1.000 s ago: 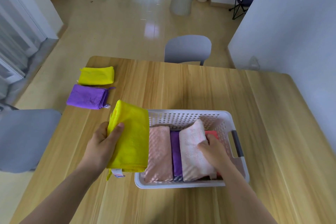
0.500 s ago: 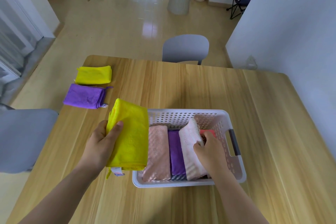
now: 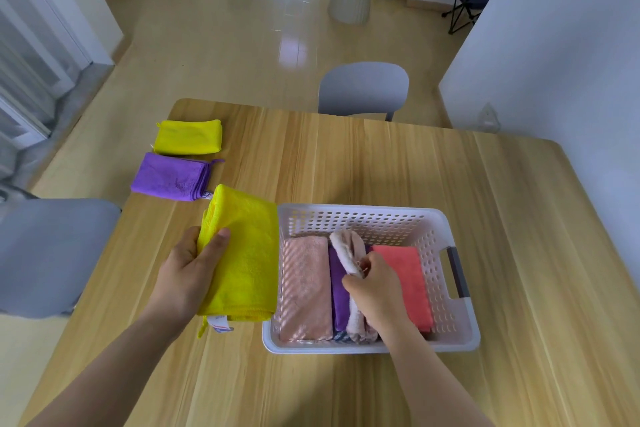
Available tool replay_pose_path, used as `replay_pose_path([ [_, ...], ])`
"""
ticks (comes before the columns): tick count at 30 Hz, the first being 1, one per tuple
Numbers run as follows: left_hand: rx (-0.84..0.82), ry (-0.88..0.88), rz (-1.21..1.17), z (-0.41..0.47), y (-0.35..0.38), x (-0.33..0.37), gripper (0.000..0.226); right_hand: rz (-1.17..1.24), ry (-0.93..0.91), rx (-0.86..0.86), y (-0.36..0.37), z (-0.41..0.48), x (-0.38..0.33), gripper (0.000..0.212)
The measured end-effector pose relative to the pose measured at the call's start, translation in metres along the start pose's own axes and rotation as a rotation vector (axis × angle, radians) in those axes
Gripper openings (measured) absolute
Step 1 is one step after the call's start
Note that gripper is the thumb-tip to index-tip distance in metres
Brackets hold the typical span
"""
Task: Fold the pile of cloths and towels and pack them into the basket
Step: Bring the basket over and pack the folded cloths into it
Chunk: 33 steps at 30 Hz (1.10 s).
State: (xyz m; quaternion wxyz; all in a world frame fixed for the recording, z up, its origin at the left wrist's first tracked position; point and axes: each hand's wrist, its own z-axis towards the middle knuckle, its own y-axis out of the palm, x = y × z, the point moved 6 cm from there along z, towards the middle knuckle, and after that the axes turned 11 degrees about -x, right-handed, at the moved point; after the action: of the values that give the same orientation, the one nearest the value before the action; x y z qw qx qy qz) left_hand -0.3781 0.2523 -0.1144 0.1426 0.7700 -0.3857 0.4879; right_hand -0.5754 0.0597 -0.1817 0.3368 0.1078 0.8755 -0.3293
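Left hand (image 3: 188, 274) grips a folded yellow microfibre cloth (image 3: 247, 253); right hand (image 3: 375, 291) pinches a pale pink towel (image 3: 347, 248) inside the white perforated basket (image 3: 360, 222); best stood upright, freeing a slot leftward

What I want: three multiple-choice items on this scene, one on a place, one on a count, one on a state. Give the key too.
1. Where does the folded purple cloth outside the basket lie?
A. on its rim
B. under it
C. on the table, left of it

2. Leaving out the held yellow cloth in the left hand, how many folded cloths lie directly on the table?
A. one
B. two
C. four

3. What does the right hand do?
A. presses flat on the table
B. grips the pale towel in the basket
C. hangs open

Key: 1 C, it lies on the wood near the left edge; 2 B, the purple cloth and the far yellow cloth; 3 B, its fingers curl round the towel.
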Motion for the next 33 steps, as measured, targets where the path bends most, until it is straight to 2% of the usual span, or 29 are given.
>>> replay_pose_path([
  [2, -0.005, -0.002, -0.015, 0.000, -0.001, 0.000, 0.040, 0.030, -0.017, 0.087, -0.014, -0.006, 0.001, 0.015],
  [5, -0.002, -0.007, -0.013, 0.002, -0.003, 0.000, 0.045, -0.053, -0.048, 0.142, -0.025, -0.009, -0.001, 0.017],
  [8, 0.007, -0.014, -0.003, 0.004, -0.004, -0.002, 0.057, -0.160, -0.039, 0.086, -0.007, 0.001, -0.003, 0.016],
  [13, 0.027, -0.023, 0.010, 0.004, -0.010, -0.003, 0.029, -0.118, -0.056, -0.105, 0.036, 0.016, -0.005, 0.016],
  [16, 0.039, -0.031, 0.033, 0.003, -0.014, -0.003, 0.034, -0.047, -0.071, -0.203, 0.045, 0.014, -0.005, 0.021],
  [18, 0.043, -0.043, 0.025, 0.002, -0.015, -0.004, 0.040, -0.031, -0.093, -0.195, 0.039, 0.013, -0.002, 0.016],
  [21, 0.036, -0.057, 0.004, 0.003, -0.012, -0.007, 0.037, -0.069, -0.127, -0.138, 0.027, 0.014, 0.005, 0.009],
  [23, 0.041, -0.057, -0.002, 0.004, -0.011, -0.008, 0.034, -0.031, -0.090, -0.129, 0.027, 0.016, 0.012, 0.014],
  [26, 0.035, -0.053, 0.002, 0.004, -0.008, -0.007, 0.040, -0.090, 0.000, 0.081, 0.013, 0.023, 0.022, 0.013],
  [27, 0.036, -0.048, 0.005, 0.005, -0.008, -0.007, 0.045, -0.129, 0.041, 0.102, 0.010, 0.028, 0.025, 0.014],
  [30, 0.031, -0.044, 0.026, 0.008, -0.006, -0.006, 0.055, -0.262, 0.138, -0.005, 0.007, 0.041, 0.035, 0.018],
  [33, 0.031, -0.041, 0.024, 0.010, -0.003, -0.005, 0.056, -0.232, 0.155, -0.084, 0.007, 0.046, 0.036, 0.034],
])
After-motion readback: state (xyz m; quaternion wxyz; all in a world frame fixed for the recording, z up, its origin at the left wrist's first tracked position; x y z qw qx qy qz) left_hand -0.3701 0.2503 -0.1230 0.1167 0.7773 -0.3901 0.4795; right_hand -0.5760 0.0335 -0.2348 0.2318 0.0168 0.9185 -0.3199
